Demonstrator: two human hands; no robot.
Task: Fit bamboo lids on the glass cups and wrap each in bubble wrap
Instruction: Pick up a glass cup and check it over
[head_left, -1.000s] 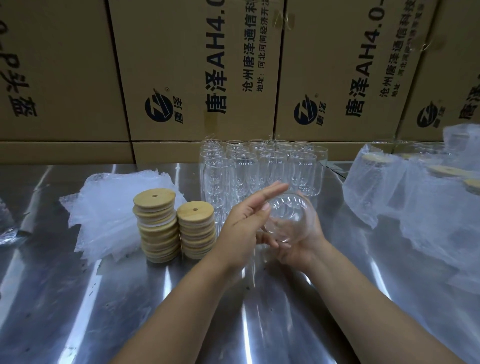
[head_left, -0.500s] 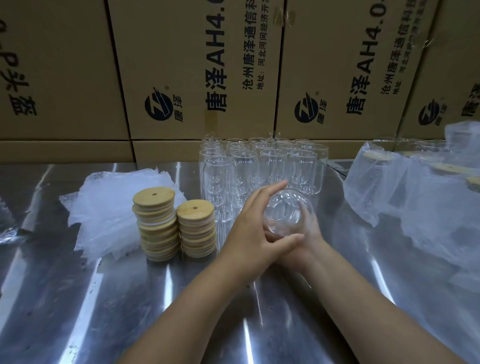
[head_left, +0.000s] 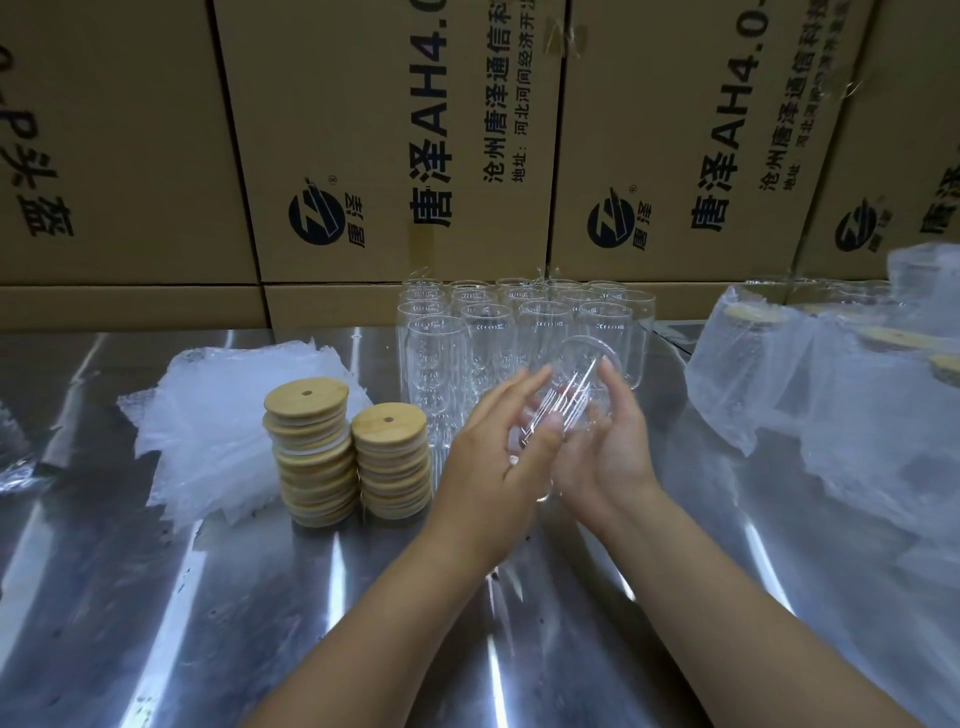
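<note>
A clear glass cup (head_left: 571, 387) lies tilted between my two hands above the steel table (head_left: 156, 597), its open mouth turned up and away from me. My left hand (head_left: 493, 467) holds its left side, fingers stretched along the glass and thumb on the near wall. From below and from the right my right hand (head_left: 610, 457) cradles it, thumb up by the rim. Two stacks of round bamboo lids (head_left: 306, 402) (head_left: 389, 423) stand just left of my left hand. Further left lies a pile of bubble wrap bags (head_left: 208, 415).
Several bare glass cups (head_left: 488, 332) stand in rows right behind my hands. Wrapped cups with lids (head_left: 831, 389) fill the right side of the table. Printed cardboard boxes (head_left: 389, 130) form a wall along the table's far edge.
The cup has turned from mouth-towards-me to lying tilted, mouth away. My left hand moved from over the rim to the cup's left side, and both hands rose slightly.
</note>
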